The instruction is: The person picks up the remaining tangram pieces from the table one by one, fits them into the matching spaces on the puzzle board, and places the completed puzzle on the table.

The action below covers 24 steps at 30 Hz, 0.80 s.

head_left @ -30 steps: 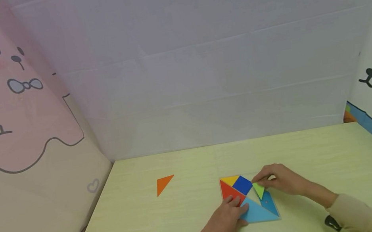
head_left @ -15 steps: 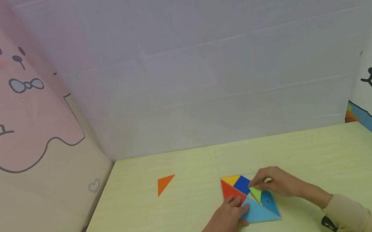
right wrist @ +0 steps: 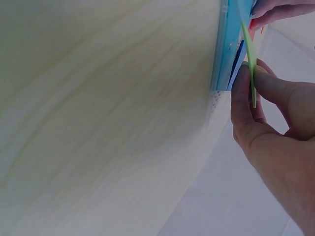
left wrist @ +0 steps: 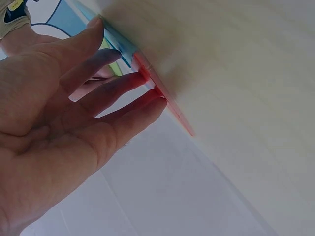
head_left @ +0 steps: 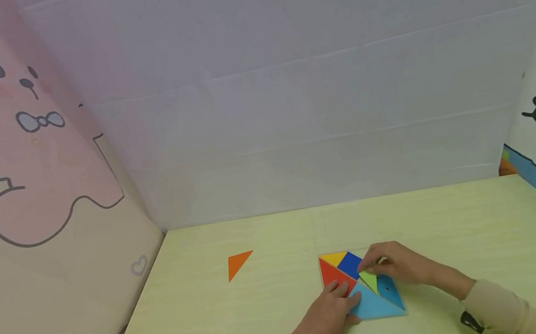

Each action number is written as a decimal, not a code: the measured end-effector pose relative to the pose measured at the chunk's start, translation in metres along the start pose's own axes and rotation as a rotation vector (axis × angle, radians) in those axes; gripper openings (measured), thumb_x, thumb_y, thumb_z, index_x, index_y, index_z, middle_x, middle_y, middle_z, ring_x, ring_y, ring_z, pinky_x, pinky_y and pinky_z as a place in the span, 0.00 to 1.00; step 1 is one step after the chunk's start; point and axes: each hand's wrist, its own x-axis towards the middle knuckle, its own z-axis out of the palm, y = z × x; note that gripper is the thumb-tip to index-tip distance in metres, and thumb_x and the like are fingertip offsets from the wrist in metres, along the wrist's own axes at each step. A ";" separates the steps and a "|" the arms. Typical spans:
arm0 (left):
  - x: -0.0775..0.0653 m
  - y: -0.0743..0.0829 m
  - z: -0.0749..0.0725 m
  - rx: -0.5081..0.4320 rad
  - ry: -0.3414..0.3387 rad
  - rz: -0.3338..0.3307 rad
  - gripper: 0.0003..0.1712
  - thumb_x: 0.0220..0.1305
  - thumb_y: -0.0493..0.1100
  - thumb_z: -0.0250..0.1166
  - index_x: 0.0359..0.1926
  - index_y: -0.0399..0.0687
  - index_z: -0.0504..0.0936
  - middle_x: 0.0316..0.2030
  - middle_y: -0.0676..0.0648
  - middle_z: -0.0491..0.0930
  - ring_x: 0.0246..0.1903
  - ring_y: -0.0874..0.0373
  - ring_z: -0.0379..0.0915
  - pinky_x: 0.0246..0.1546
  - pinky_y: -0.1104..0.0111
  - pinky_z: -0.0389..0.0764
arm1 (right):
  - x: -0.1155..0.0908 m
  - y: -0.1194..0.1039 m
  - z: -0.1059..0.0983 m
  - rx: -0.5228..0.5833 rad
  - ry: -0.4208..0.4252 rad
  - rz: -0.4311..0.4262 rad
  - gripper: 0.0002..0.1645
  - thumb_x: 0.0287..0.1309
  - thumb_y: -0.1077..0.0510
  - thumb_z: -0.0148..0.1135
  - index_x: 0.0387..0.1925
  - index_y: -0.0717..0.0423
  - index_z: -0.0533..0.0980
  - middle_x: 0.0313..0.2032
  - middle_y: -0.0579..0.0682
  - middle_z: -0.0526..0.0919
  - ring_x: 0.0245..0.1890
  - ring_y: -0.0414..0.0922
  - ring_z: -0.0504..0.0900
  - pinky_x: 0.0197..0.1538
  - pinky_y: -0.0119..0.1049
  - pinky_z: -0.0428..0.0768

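Note:
A square tangram puzzle lies flat on the table. Its pieces include a red triangle, a yellow triangle, a dark blue square and a large light blue triangle. Between thumb and fingers my right hand pinches a light green triangle, tilted over the puzzle's right side beside a blue area with a small dot. Seen from the right wrist, the green triangle stands edge-on in the grip. My left hand rests extended fingers on the red and light blue triangles.
An orange triangle lies apart, toward the table's far left. A small black object shows by the right sleeve. Cloth with cartoon animals hangs at both sides, and a pale sheet backs the table.
My right hand has moved slightly left and toward me with the green triangle, bringing it closer against the dark blue square. The left hand keeps its place on the puzzle.

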 end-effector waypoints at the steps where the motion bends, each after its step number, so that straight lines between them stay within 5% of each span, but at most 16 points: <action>1: 0.000 0.000 0.000 0.003 -0.002 -0.002 0.26 0.67 0.52 0.69 0.63 0.53 0.83 0.51 0.52 0.79 0.57 0.56 0.74 0.62 0.71 0.72 | 0.001 0.000 0.000 -0.003 -0.001 -0.001 0.10 0.68 0.69 0.62 0.47 0.63 0.85 0.41 0.53 0.86 0.42 0.43 0.84 0.46 0.33 0.85; 24: -0.001 0.002 -0.002 0.014 0.004 -0.009 0.26 0.66 0.52 0.70 0.64 0.55 0.83 0.51 0.52 0.80 0.58 0.56 0.74 0.62 0.71 0.72 | 0.005 0.008 0.005 -0.082 0.005 -0.059 0.08 0.66 0.68 0.65 0.43 0.61 0.86 0.40 0.52 0.87 0.39 0.41 0.81 0.41 0.33 0.82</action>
